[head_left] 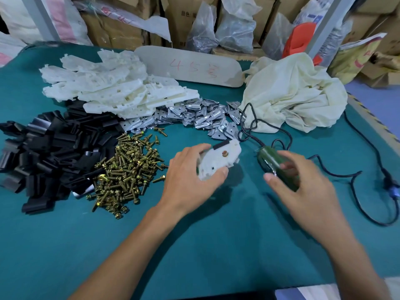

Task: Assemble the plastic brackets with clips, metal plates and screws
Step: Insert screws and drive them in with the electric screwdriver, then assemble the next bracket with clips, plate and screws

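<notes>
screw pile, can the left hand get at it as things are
Probably yes for reach: the screw pile lies just beside the left hand with bare mat between. But that hand grips the bracket, so its fingers are taken.

On the teal table (216, 245) the left hand (190, 176) grips a white plastic bracket (218, 161) between thumb and fingers. The bracket carries a black clip (220, 145) along its far edge and a brass screw (225, 153) standing in its top face. Just beside it the right hand (303, 185) – blurred – curls round a green electric screwdriver (279, 167), whose black cord (368, 169) loops off to the right. Four heaps lie to the left and beyond: black clips (49, 152), brass screws (127, 169), metal plates (194, 115) and white brackets (112, 87). A crumpled cream cloth (296, 92) lies at the far right, and a pale board (190, 66) with red writing lies behind the heaps.
</notes>
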The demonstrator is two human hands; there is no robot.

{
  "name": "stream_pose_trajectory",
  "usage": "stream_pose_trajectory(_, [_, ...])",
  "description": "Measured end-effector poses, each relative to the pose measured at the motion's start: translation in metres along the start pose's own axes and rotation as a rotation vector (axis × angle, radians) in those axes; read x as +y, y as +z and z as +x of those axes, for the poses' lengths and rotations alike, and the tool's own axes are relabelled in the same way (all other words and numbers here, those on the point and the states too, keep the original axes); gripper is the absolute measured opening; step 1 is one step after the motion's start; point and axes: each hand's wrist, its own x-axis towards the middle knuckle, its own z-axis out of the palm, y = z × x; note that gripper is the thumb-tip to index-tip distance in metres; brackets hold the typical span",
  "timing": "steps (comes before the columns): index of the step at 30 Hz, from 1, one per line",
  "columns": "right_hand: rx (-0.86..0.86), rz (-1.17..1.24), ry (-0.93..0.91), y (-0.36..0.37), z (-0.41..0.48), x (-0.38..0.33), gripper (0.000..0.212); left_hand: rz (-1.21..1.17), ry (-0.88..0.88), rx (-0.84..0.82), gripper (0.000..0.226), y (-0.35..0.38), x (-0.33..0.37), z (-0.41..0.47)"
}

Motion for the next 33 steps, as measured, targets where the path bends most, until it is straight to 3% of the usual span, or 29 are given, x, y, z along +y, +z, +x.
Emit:
stream_pose_trajectory(2, [-0.221, 0.261, -0.131, 0.012, -0.012, -0.023, 0.054, -0.343, -0.075, -0.037, 0.06, -0.002, 0.005, 0.002])
stream_pose_trajectory(5, [-0.419, 0.259, -0.275, 0.037, -0.021, -0.042, 0.077, -0.681, -0.161, -0.08, 0.059, -0.007, 0.011, 0.005])
stream_pose_trajectory(10, [-0.334, 0.295, -0.249, 0.065, -0.014, -0.059, 0.089, -0.887, -0.382, -0.236, 0.077, -0.02, 0.015, 0.006])
stream_pose_trajectory(14, [-0.217, 0.337, -0.15, 0.078, -0.006, -0.067, 0.088, -1.017, -0.347, -0.363, 0.054, -0.016, 0.018, -0.001])
stream_pose_trajectory(20, [0.07, 0.635, 0.039, 0.057, 0.002, -0.044, 0.046, -0.97, -0.313, -0.312, 0.053, -0.005, 0.011, 0.0])
stream_pose_trajectory(23, [0.127, 0.792, 0.152, 0.024, 0.01, -0.022, 0.038, -0.771, -0.28, -0.225, 0.031, 0.001, 0.003, 0.0])
stream_pose_trajectory(25, [0.213, 0.765, 0.162, -0.008, 0.017, -0.002, 0.036, -0.604, -0.22, -0.165, 0.021, 0.005, -0.001, 0.0])
stream_pose_trajectory(29, [0.43, 0.564, 0.238, -0.071, 0.052, 0.056, 0.027, -0.507, -0.165, -0.11, 0.028, 0.011, -0.006, -0.002])
stream_pose_trajectory(33, [0.506, 0.353, 0.361, -0.107, 0.097, 0.125, 0.019, -0.404, -0.166, -0.091, 0.021, 0.016, -0.01, -0.004])
